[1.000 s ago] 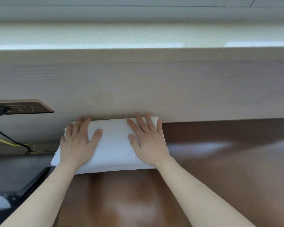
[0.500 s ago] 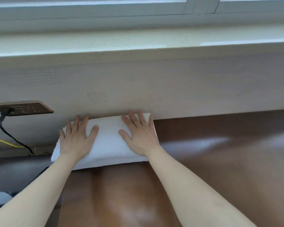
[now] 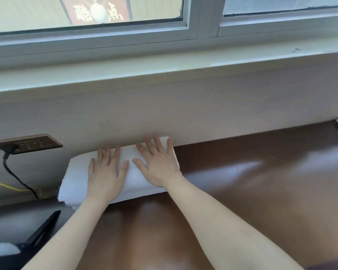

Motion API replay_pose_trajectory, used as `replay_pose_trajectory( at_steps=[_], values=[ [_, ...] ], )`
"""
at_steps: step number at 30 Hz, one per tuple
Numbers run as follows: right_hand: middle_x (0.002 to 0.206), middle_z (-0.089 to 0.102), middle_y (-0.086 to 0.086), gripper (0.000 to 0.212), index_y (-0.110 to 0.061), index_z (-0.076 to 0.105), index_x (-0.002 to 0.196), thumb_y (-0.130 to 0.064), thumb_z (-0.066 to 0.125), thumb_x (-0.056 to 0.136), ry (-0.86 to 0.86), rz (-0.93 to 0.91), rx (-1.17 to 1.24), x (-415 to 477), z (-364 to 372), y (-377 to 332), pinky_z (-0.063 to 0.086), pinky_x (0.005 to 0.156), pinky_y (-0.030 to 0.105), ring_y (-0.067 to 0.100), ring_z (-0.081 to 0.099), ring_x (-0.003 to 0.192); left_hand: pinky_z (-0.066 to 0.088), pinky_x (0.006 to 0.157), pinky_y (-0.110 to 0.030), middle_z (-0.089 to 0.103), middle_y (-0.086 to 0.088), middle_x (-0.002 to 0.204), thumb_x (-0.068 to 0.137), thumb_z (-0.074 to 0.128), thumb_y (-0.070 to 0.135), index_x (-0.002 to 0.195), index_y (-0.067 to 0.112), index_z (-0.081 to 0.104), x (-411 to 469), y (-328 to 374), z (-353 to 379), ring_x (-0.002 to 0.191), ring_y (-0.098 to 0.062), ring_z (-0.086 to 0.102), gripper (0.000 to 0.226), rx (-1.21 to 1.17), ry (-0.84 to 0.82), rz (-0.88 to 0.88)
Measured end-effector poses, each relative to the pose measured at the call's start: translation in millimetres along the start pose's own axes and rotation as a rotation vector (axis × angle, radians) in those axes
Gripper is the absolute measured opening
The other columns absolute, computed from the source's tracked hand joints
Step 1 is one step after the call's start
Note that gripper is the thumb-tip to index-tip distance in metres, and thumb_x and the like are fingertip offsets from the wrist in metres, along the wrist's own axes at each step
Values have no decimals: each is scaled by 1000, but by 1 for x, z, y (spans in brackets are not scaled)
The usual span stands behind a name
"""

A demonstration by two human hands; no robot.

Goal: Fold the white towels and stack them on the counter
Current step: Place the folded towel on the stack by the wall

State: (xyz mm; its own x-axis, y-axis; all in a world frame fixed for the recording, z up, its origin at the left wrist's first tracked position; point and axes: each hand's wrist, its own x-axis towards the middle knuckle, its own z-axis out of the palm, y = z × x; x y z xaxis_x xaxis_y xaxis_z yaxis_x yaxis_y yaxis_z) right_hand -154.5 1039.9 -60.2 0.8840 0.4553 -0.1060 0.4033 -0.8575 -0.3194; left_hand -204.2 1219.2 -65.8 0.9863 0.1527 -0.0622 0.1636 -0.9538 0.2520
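White folded towel (image 3: 74, 178) under flat left hand (image 3: 105, 177), right hand (image 3: 158, 168), gold-lettered red sign (image 3: 98, 10)

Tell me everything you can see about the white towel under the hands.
The white towel is folded into a thick oblong bundle of soft, textured cloth, with layered edges at its left end. It lies on the glossy brown counter, its far side against the pale wall panel. The left hand and right hand press flat on top, fingers straight.
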Motion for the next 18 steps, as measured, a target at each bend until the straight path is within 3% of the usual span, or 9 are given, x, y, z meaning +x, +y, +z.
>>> replay_pose_trajectory(
  at_steps=[7, 12, 18],
  values=[
    [167, 1, -4, 66, -32, 9, 158, -61, 10, 99, 50, 26, 28, -43, -16, 28, -9, 121, 48, 20, -8, 152, 2, 121, -48, 10, -9, 167, 83, -10, 71, 159, 28, 16, -13, 44, 10, 153, -27, 1, 91, 39, -52, -28],
    [165, 13, -4, 63, -37, 14, 157, -64, 16, 99, 148, 140, 72, -86, -37, 61, -3, 123, 47, 24, -1, 152, 1, 122, -44, 11, -7, 167, 87, -7, 73, 158, 33, 17, -28, 97, 5, 153, -24, 2, 86, 31, -39, 164],
    [165, 13, -4, 72, -42, 17, 155, -71, 10, 90, 266, 271, 91, -170, -75, 122, -2, 123, 47, 24, 2, 153, 5, 123, -44, 15, -9, 166, 85, -7, 77, 158, 37, 17, -71, 195, 8, 154, -26, 5, 86, 70, -43, 331]
  ],
)
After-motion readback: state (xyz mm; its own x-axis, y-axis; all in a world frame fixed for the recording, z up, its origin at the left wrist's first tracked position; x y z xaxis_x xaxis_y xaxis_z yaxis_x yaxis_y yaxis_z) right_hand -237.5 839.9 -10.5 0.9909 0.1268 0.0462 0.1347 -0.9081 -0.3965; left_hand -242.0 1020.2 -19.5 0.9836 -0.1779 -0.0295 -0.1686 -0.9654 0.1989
